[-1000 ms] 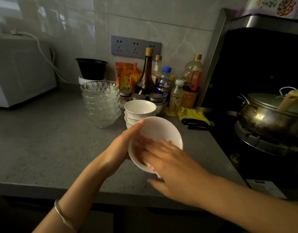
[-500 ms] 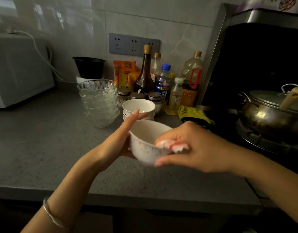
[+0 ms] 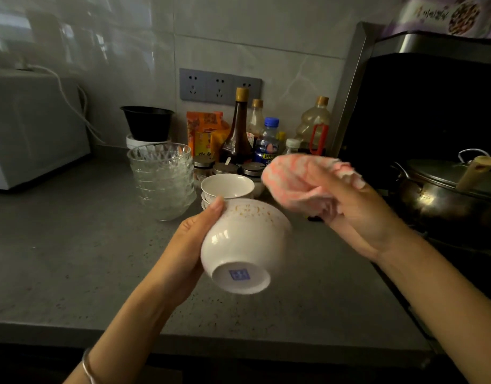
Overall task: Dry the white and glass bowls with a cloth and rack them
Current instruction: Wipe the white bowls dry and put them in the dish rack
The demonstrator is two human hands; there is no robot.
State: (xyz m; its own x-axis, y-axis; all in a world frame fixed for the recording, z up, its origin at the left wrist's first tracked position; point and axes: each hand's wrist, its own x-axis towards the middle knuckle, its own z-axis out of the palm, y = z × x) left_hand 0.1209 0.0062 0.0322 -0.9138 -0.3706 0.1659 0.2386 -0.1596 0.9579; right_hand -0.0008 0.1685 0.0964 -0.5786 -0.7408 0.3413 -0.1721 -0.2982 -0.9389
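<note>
My left hand (image 3: 187,250) grips a white bowl (image 3: 243,245) with gold specks near its rim, tipped so its foot with a blue mark faces me. My right hand (image 3: 349,212) holds a pink and white cloth (image 3: 297,181) just above and to the right of the bowl, apart from it. Behind the held bowl a short stack of white bowls (image 3: 227,187) stands on the grey counter (image 3: 72,245). Left of that stands a stack of several cut-glass bowls (image 3: 162,178).
Sauce bottles (image 3: 238,128), jars and an orange packet line the back wall under a socket strip (image 3: 219,85). A black bowl (image 3: 147,123) sits behind the glass stack. A white appliance (image 3: 31,126) is at the left. A lidded steel pot (image 3: 446,189) sits on the stove at right.
The left hand has turned the white bowl so its foot faces me. The right hand has lifted the cloth off the bowl, up and to the right.
</note>
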